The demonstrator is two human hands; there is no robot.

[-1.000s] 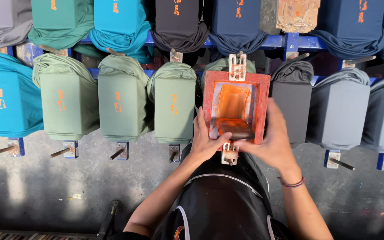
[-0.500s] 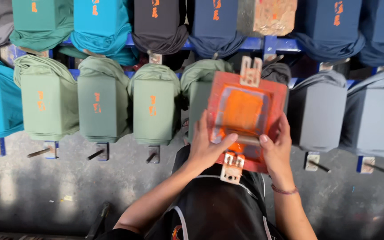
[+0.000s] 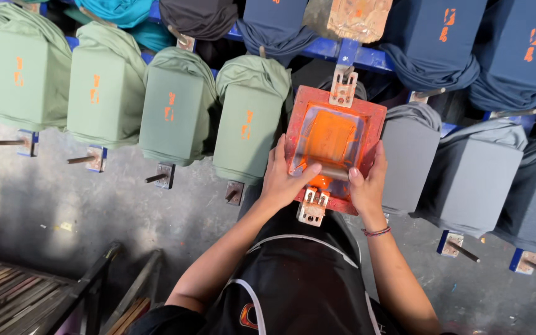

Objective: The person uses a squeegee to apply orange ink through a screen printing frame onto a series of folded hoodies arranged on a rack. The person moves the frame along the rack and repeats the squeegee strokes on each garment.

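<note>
Both hands, left hand (image 3: 283,180) and right hand (image 3: 367,183), clenched on squeegee (image 3: 330,170) inside orange frame (image 3: 333,149); green shirts (image 3: 175,115) already printed, grey shirts (image 3: 460,177) left blank.

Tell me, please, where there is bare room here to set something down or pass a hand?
Bare concrete floor lies below the green shirt boards, left of the left hand. Around the orange screen frame, boards stand close together; both hands grip it.

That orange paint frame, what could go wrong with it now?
1. Both hands, left hand and right hand, press a small bar inside the orange frame; if the frame slips, the print might smear.
2. The green shirt sits right beside the frame's wet edge and could get stained.
3. Orange ink may get on the fingers.
</note>
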